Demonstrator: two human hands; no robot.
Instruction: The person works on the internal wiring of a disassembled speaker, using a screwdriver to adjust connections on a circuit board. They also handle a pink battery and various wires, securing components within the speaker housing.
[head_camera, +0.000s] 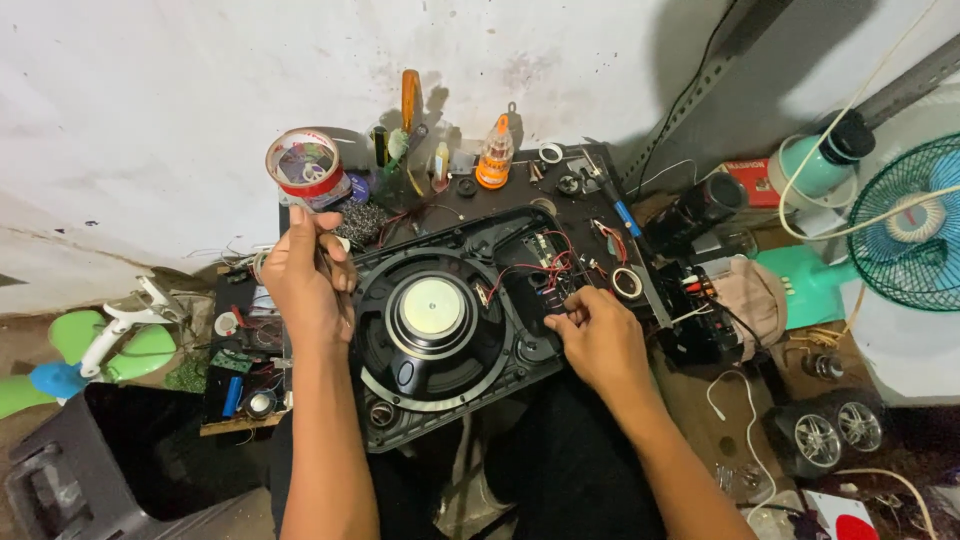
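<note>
A black speaker panel (520, 365) with a large round driver (432, 310) rests on my lap and a small dark work board. My left hand (305, 280) is at the panel's left edge, fingers closed around a thin tool whose tip is hidden. My right hand (592, 332) presses on the panel's right side, fingertips pinching at red and black wires (548, 268) beside a small circuit board. Whether it grips a wire I cannot tell.
At the back of the board stand a tape-wrapped round tub (305, 165), an orange bottle (494, 158), an orange-handled tool (411, 98) and tape rolls. A teal fan (915, 225) stands right, a green and white toy (105, 340) left, loose circuit boards (240, 375) beside my left arm.
</note>
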